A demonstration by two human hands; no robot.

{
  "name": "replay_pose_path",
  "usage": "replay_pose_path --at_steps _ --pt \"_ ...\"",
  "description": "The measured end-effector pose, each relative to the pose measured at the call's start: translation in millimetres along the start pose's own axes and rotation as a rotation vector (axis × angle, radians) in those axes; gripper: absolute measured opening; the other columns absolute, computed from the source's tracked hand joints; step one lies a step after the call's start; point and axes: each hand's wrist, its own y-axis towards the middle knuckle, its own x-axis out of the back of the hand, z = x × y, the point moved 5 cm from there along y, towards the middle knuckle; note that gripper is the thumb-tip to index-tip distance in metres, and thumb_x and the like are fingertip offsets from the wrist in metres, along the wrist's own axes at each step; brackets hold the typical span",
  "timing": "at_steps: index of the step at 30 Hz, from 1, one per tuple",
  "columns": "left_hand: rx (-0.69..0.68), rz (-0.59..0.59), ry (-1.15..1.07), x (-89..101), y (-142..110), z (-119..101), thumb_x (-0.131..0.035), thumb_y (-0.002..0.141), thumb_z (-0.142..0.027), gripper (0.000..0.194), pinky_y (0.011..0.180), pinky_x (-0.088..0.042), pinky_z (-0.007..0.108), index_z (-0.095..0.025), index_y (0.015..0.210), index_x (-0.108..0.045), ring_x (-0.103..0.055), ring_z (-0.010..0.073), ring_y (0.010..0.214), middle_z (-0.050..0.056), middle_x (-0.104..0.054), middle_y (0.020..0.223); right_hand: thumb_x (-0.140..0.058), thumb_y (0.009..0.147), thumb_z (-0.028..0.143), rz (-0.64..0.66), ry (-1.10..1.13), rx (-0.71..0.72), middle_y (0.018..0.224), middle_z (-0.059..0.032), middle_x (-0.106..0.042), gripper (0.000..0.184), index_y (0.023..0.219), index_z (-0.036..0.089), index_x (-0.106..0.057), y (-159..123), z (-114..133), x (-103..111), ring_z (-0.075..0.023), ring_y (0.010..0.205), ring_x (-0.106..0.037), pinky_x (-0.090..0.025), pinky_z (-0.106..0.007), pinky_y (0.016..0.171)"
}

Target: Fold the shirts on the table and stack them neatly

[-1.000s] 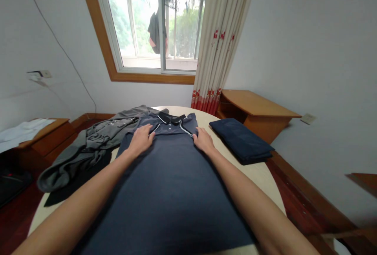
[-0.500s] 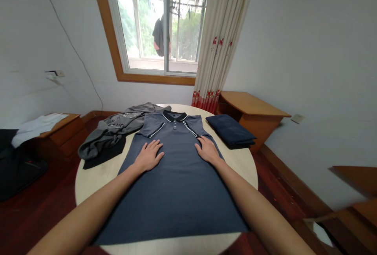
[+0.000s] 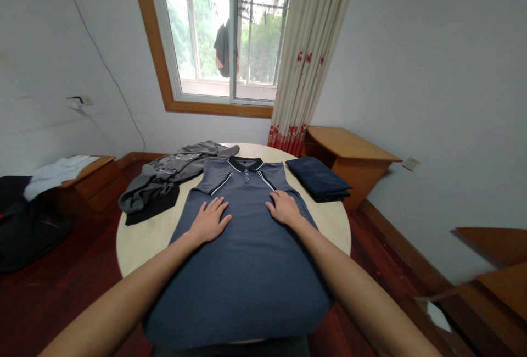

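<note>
Polo shirt [image 3: 247,274] on table [image 3: 144,244], under fingers [image 3: 214,206]

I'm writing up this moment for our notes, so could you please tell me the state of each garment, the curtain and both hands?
Polo shirt: spread front up, sleeves folded in over the chest
Grey garment: loosely bunched
Black cloth: partly covered by the grey garment
Navy garment: folded
Curtain: gathered to one side
Left hand: open, on the shirt
Right hand: open, on the shirt
</note>
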Motion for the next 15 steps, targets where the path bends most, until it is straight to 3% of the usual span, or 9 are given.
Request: replay_pose_path --at_steps 3,8,10,12,15 --pt "0.038 -0.047 0.017 4.9 -9.3 15.8 -0.036 0.099 -0.051 0.058 0.121 -0.021 0.052 -0.020 0.147 -0.049 -0.030 0.0286 0.149 0.010 -0.034 0.162 -0.041 0.101 0.039 -0.017 0.025 -0.020 0.147 -0.0166 -0.051 0.044 0.133 0.015 -0.060 -3.3 3.2 -9.5 -0.0292 0.138 -0.042 -0.036 -0.041 0.108" --pt "0.347 -0.199 0.108 25.5 -37.5 66.3 -0.043 0.095 -0.048 0.060 0.108 -0.038 0.052 -0.010 0.139 -0.055 -0.046 0.0375 0.134 0.022 -0.050 0.148 -0.042 0.100 0.036 -0.052 0.055 -0.066 0.146 -0.0161 -0.052 0.042 0.130 0.015 -0.062 -9.3 -0.9 -11.9 -0.0286 0.132 -0.047 -0.039 -0.039 0.106" --pt "0.393 -0.219 0.059 32.1 -44.9 77.8 -0.047 0.093 -0.045 0.058 0.103 -0.044 0.045 -0.008 0.137 -0.055 -0.055 0.0351 0.124 0.022 -0.058 0.136 -0.043 0.100 0.036 -0.061 0.059 -0.072 0.145 -0.0160 -0.052 0.042 0.130 0.015 -0.062 -9.7 -0.8 -10.5 -0.0287 0.131 -0.049 -0.039 -0.039 0.105" --pt "0.418 -0.202 -0.043 36.9 -48.3 83.2 -0.052 0.090 -0.039 0.057 0.097 -0.048 0.038 -0.009 0.138 -0.053 -0.063 0.0304 0.113 0.019 -0.066 0.123 -0.043 0.100 0.035 -0.065 0.064 -0.078 0.144 -0.0161 -0.053 0.041 0.130 0.015 -0.062 -9.9 -0.2 -9.8 -0.0287 0.130 -0.049 -0.039 -0.039 0.105" --pt "0.492 -0.077 -0.195 40.1 -53.1 87.2 -0.061 0.083 -0.038 0.060 0.087 -0.051 0.034 -0.011 0.137 -0.053 -0.069 0.0281 0.099 0.013 -0.072 0.104 -0.042 0.100 0.035 -0.067 0.069 -0.078 0.143 -0.0156 -0.054 0.041 0.129 0.015 -0.063 -10.7 0.2 -9.5 -0.0280 0.130 -0.050 -0.039 -0.038 0.104"
